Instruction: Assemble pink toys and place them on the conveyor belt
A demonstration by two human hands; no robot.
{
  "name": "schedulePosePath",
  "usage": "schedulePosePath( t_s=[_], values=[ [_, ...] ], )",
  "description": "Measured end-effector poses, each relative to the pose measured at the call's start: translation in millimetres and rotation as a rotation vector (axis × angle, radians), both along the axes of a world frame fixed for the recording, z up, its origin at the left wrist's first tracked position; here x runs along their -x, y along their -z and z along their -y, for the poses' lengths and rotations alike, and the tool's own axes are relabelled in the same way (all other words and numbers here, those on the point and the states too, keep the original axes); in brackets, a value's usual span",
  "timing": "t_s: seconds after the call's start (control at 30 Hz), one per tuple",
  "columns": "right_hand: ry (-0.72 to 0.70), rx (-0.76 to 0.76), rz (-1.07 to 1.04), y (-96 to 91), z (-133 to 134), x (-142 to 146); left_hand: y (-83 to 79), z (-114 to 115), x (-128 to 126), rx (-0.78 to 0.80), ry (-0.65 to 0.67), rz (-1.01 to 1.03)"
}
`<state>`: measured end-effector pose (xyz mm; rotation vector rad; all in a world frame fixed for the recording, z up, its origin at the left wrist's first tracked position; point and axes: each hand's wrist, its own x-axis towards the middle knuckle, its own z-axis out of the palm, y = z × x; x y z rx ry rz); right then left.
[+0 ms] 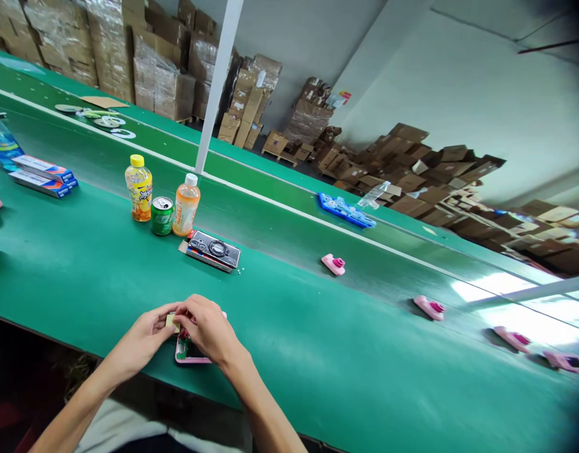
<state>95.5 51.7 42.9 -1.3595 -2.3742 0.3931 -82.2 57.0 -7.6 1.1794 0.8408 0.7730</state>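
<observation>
Near the table's front edge, my left hand [142, 340] is closed, with a small pale yellow square piece [172, 323] between its thumb and fingers. My right hand [208, 328] meets it from the other side, fingertips pinched at the square's right edge. Beneath both hands lies a pink camera housing [194, 360], opened up, with green circuit board and a dark area showing inside. My right hand covers much of the housing's upper part.
Beyond my hands lie a boxed camera-like item [214, 250], a green can [162, 217], a yellow-capped bottle [139, 189] and an orange drink bottle [186, 206]. Several pink cameras [334, 264] line the right side. A blue tray [346, 211] and a white post [218, 88] stand farther back.
</observation>
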Motion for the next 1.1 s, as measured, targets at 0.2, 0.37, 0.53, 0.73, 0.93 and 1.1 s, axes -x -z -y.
schedulePosePath(
  t_s=[0.2, 0.37, 0.53, 0.73, 0.93, 1.1],
  values=[
    [-0.024, -0.044, 0.162, -5.2, 2.0, 2.1, -1.6, 6.0, -2.3, 0.047, -0.078, -0.027],
    [-0.067, -0.095, 0.303, -12.4, 3.7, 8.1, -13.3, 5.5, -1.2, 0.109, -0.067, 0.007],
    [-0.138, -0.179, 0.359, -1.7, 8.6, 18.2, -18.6, -1.3, 4.2, 0.32, -0.178, 0.154],
    [-0.153, -0.274, 0.332, 13.9, 5.8, 23.6, -22.6, 3.0, 4.4, 0.587, -0.259, 0.475],
    [0.045, -0.195, -0.005, 10.4, 68.8, -15.5, -28.8, -3.6, -7.2, 0.525, -0.411, 0.344],
    [1.407, -0.082, -0.215, 23.8, 272.5, -125.4, -16.8, -8.5, -11.5, 0.255, -0.462, 0.33]
  ],
)
